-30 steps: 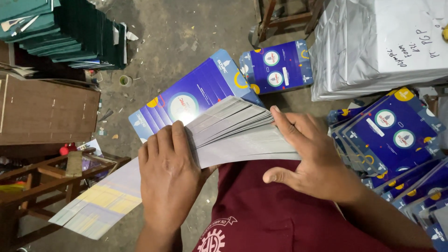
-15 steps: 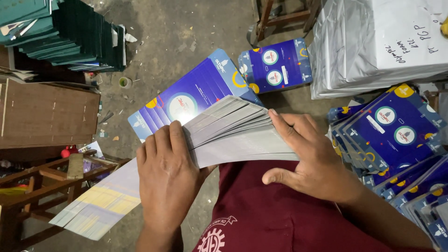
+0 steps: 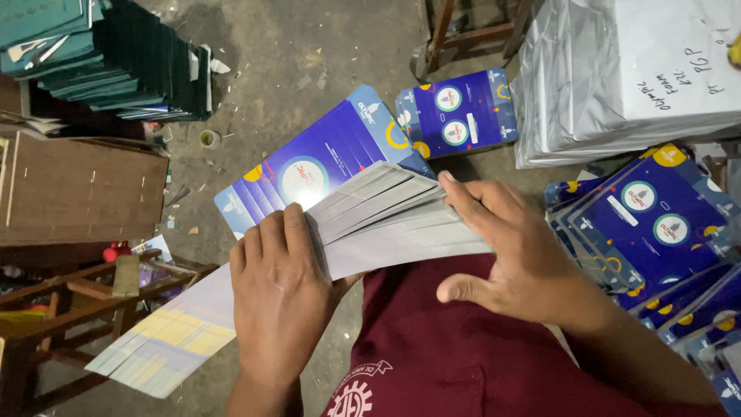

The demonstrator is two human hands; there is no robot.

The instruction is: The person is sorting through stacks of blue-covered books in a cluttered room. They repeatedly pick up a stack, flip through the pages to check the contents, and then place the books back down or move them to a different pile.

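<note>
Far left: we saw a stack of dark green books (image 3: 116, 62) on the concrete floor (image 3: 309, 54), with a brown board (image 3: 77, 189) and a wooden frame (image 3: 69, 301) below it, all well apart from our hands.

Card stack: the fanned stack of flat blue printed cards (image 3: 363, 193) lay across our lap, grey backs toward us and blue faces showing at the far end; a pale sheet with a yellow patch (image 3: 166, 340) stuck out beneath it at lower left.

Left hand: our left hand (image 3: 282, 297) lay palm down on the near left part of the stack, fingers close together and pressed flat on the top card; whether the thumb curled under, we could not tell.

How we judged the hold: the left hand served best as a steady clamp, pressing evenly so the fan kept its stagger.

Right hand: our right hand (image 3: 517, 255) rested on the right edge of the fan, fingers extended and slightly spread along the card edges, thumb tucked below and pointing left.

How we judged the riffle: light fingertip pressure seemed wise, 1 edge at a time.

Right side: more blue cards (image 3: 656, 224) lay piled beside us, a small bundle of them (image 3: 459, 116) sat on the floor beyond, and wrapped grey bundles (image 3: 633, 73) stood at upper right.
</note>
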